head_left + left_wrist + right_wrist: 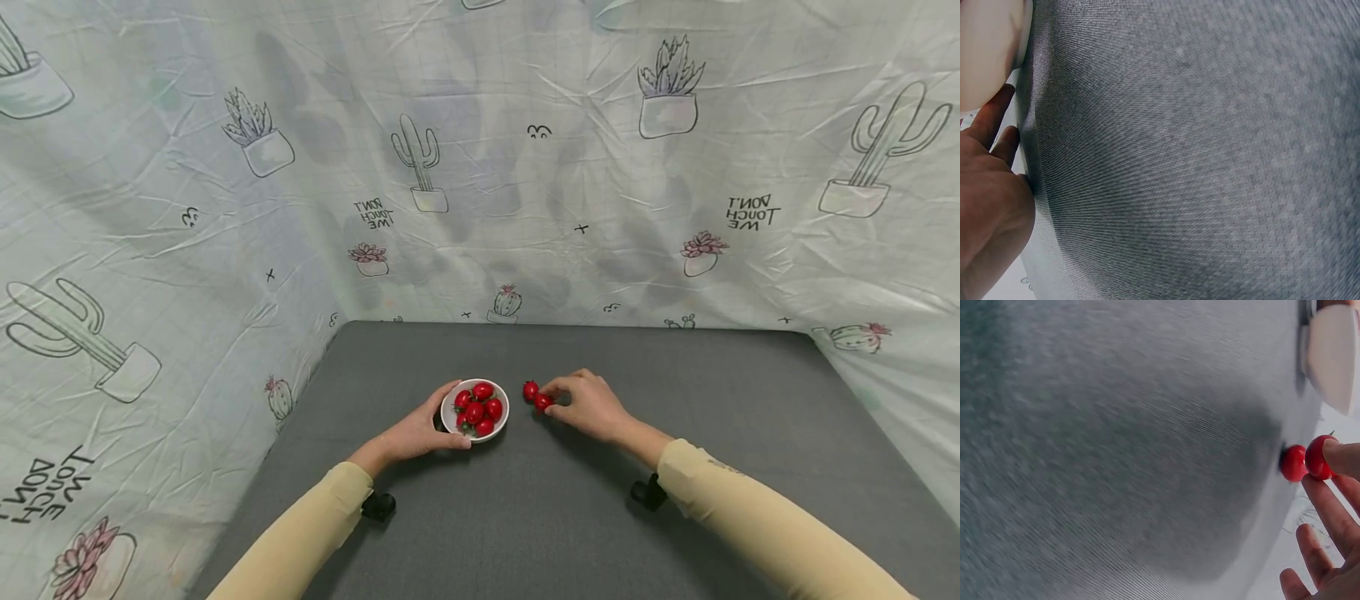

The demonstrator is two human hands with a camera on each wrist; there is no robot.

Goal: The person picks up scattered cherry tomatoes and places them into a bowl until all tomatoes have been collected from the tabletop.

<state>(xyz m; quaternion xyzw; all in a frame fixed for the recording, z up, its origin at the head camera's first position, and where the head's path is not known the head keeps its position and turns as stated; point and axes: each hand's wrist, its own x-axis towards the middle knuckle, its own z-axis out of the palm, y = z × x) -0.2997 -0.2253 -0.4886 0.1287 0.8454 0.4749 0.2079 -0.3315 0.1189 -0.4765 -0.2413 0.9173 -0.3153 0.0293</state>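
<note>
A white bowl (506, 416) with several red cherry tomatoes (475, 412) in it stands on the grey table. My left hand (420, 431) holds this bowl from its left side, thumb at the near rim and fingers round the far side. To the right of the bowl, my right hand (588, 406) pinches one cherry tomato (1317, 457) between thumb and fingers. Another cherry tomato (530, 390) lies on the table just beyond the pinched one. In the left wrist view the fingers (999, 119) reach the bowl's outer wall (988, 50).
The grey table (510, 533) extends around both hands. Behind it and along its left side hangs a pale curtain (480, 167) printed with potted cacti. A dark wrist device (378, 506) shows under the left sleeve, and another (648, 492) under the right.
</note>
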